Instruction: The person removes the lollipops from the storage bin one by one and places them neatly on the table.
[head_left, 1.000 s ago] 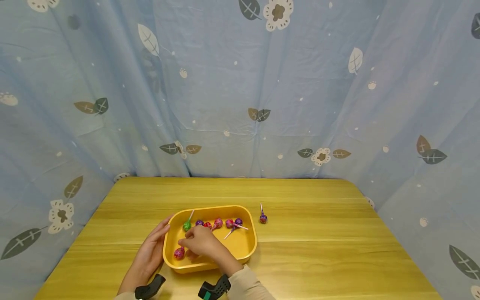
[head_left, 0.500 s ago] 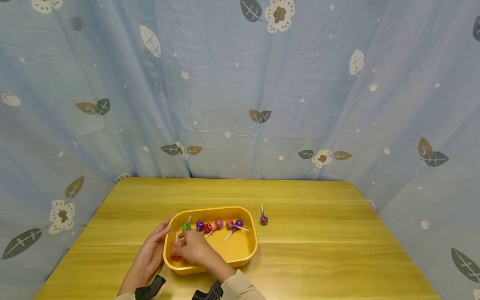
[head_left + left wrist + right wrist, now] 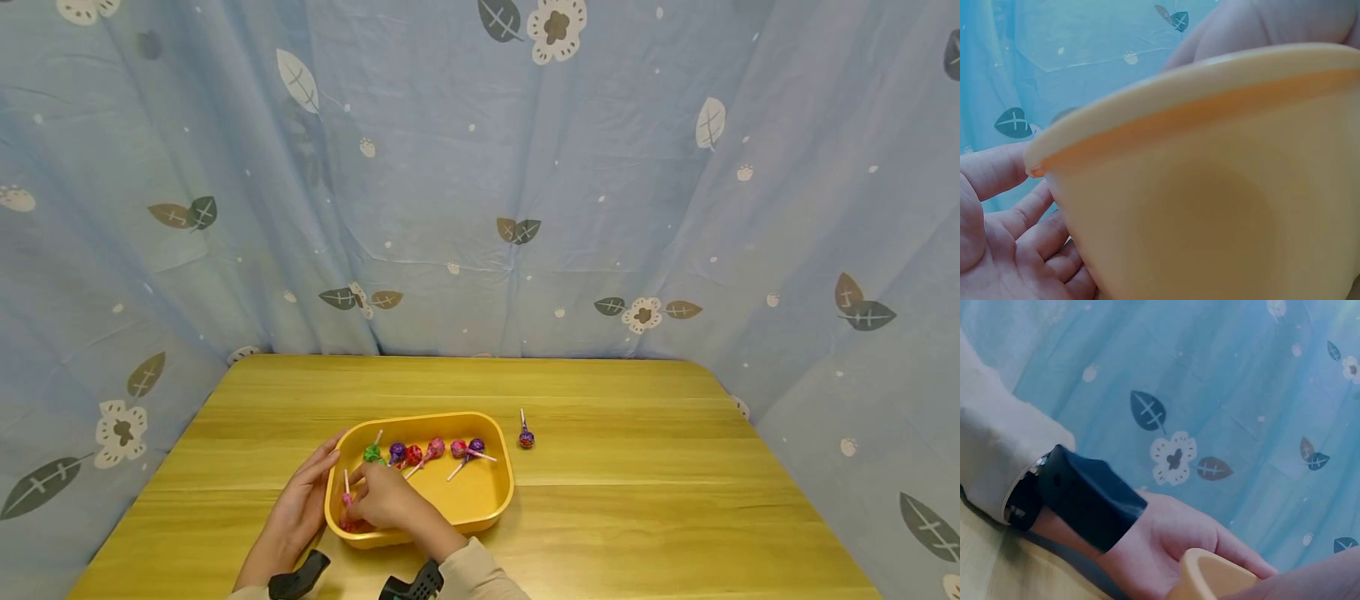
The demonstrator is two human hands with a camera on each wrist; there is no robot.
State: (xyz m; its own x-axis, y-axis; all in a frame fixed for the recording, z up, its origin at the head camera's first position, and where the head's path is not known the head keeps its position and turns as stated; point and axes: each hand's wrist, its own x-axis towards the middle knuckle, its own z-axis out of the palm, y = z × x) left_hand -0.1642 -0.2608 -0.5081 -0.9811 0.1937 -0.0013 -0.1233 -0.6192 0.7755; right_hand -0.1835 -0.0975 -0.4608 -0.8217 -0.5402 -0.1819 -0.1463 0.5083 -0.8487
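Both hands are kept apart: by the left hand (image 3: 298,500), fingers extended, the smooth yellow tray (image 3: 465,497) is touched at its left side, below the frame's centre; by the right hand (image 3: 390,500), a pink-red lollipop (image 3: 347,500) is partly covered, and whether it is pinched cannot be told. Since a second ago, it has been shifted toward the tray's left wall, its pale stick now pointed upward. Round, shiny-wrapped lollipops (image 3: 414,455) are lined along the tray's far side. One purple lollipop (image 3: 527,438) is left on the wood-grained table (image 3: 637,467), right of centre. Leaf-printed blue cloth (image 3: 450,125) is hung behind.
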